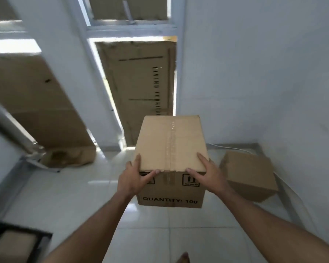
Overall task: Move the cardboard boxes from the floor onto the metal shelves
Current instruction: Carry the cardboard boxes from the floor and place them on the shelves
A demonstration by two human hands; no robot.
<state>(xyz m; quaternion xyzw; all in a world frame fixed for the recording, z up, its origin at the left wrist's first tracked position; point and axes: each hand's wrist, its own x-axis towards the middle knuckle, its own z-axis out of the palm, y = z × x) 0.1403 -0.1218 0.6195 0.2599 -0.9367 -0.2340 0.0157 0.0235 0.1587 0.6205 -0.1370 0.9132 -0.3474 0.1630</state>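
Observation:
A taped cardboard box (169,143) marked "QUANTITY: 100" is up off the white tiled floor, in the middle of the view. My left hand (134,177) grips its near left top corner, thumb across the front edge. My right hand (207,171) grips the near right top corner the same way. A second, smaller cardboard box (251,175) lies tilted on the floor to the right, against the wall. At the bottom left corner a black metal shelf frame (44,238) shows, with a cardboard box (13,245) inside it.
Flat cardboard sheets (141,88) cover the window ahead and lean at the left (36,103). A grey metal pole (15,133) slants down at the left. White walls close in on the right and ahead. A white cable (234,148) runs along the far skirting.

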